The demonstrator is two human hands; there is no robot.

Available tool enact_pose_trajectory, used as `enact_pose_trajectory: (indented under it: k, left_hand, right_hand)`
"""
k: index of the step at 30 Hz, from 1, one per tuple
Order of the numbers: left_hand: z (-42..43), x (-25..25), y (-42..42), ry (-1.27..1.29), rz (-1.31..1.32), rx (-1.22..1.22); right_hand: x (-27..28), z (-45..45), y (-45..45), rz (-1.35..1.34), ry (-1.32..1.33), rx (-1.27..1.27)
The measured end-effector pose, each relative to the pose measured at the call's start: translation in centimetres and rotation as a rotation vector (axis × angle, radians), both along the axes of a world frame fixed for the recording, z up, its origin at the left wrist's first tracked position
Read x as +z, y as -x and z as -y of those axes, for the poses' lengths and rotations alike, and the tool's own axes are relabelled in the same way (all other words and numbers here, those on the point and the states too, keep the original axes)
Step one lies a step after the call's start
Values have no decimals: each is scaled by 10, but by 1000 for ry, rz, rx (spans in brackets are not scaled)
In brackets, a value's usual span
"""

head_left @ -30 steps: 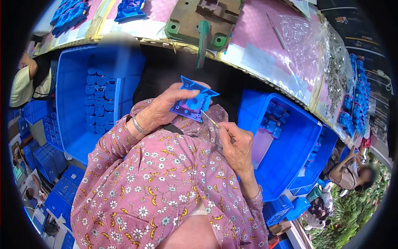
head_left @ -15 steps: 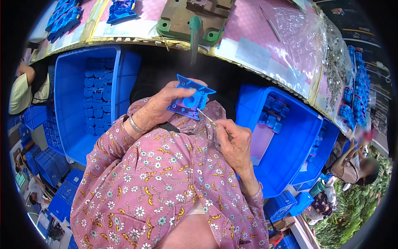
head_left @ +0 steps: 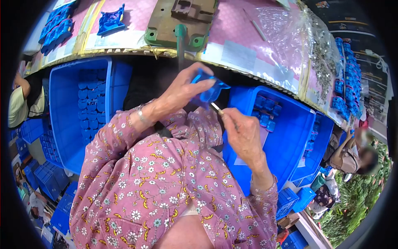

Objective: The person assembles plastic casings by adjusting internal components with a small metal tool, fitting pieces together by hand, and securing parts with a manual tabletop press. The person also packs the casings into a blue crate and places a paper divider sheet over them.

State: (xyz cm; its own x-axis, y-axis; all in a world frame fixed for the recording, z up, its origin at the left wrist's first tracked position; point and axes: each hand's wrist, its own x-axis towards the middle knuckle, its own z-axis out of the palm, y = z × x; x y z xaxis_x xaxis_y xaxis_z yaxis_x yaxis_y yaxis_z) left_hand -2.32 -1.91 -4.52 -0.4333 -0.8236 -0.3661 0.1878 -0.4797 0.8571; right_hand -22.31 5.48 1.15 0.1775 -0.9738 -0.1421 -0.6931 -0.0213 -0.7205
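Observation:
My left hand [head_left: 178,89] grips a blue plastic part [head_left: 212,92] in front of my lap, below the table edge. The part is tilted, and fingers cover some of it. Closed around the handle of a thin, pale-tipped hand tool [head_left: 215,108] is my right hand [head_left: 244,133]. The tip meets the part's lower edge or lies just in front of it; I cannot tell which. Just beyond my left hand, the green lever [head_left: 180,37] of a metal fixture [head_left: 166,25] reaches down over the table edge.
Blue bins with stacked blue parts stand on the left [head_left: 108,85] and right [head_left: 286,133]. On the table lie a blue housing [head_left: 111,21], rows of blue parts [head_left: 352,79], clear plastic [head_left: 277,39], small metal pieces [head_left: 320,54] and a slim rod [head_left: 255,25]. Other people [head_left: 352,153] are nearby.
My left hand has raised the blue part slightly, moved it right and turned it. My right hand has shifted right and up with the tool. The view has turned slightly.

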Motion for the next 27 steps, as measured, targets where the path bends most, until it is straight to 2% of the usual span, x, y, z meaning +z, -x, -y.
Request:
enact_pose_trajectory:
  k: [1,2,4,5,8,9,12,16,19,24,27]
  left_hand:
    - [13,-7,13,152,-3,-14]
    - [25,-11,26,194,-5,-25]
    - [52,-11,51,504,162,1]
    - [64,-26,64,448,170,-19]
    - [86,-34,85,504,224,-22]
    - [92,-44,92,615,255,23]
    - [96,-41,93,693,508,-6]
    - [96,-37,93,811,681,9]
    - [100,-29,92,864,797,-83]
    - [111,-48,93,908,764,-58]
    - [112,-49,94,886,770,-78]
  right_hand:
    - [2,8,7,-50,8,-28]
    - [4,17,15,-86,14,-60]
    - [6,34,31,-103,44,-89]
    - [6,42,39,-129,42,-92]
    - [3,61,55,-170,9,-112]
    - [-1,66,57,-156,-10,-123]
    - [-22,78,61,-117,25,-112]
    - [-23,89,59,-154,-7,-87]
    - [-18,93,60,-168,-61,-82]
    - [-15,101,57,-177,-114,-60]
    - [-12,106,60,-80,-220,-88]
